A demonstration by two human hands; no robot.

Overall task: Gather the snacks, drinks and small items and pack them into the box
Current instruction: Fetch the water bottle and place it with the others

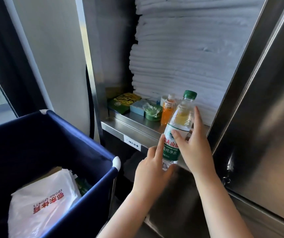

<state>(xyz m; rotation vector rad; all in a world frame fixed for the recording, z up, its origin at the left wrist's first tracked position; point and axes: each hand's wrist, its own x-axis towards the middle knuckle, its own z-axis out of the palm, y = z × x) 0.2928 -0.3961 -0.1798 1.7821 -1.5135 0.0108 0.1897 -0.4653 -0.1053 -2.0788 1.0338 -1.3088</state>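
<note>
Head view
Bottle: clear plastic water bottle with green cap [175, 134], tilted, held in front of the steel shelf [134, 121].
Hands: left hand [152, 169] grips its base, right hand [194, 148] its label.
Packed: white plastic bag [43, 203] lies in the navy fabric box [60, 143], 8 o'clock.
Left, likely: orange drink bottle [167, 111] and green snack packet [122, 103], at the water bottle's 11 o'clock.

Water bottle [180, 117]: green cap, white-and-green label (red characters); juice bottle [167, 112] orange; snack bag [122, 102] green and yellow; fabric bin [43, 134] navy; plastic bag [48, 191] white, red lettering.

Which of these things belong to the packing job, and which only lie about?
Job: water bottle, held by left hand and right hand; orange drink; green snack bag; wrapped green cup; navy bin.
Lying about: white towel stack; shelf label.
</note>
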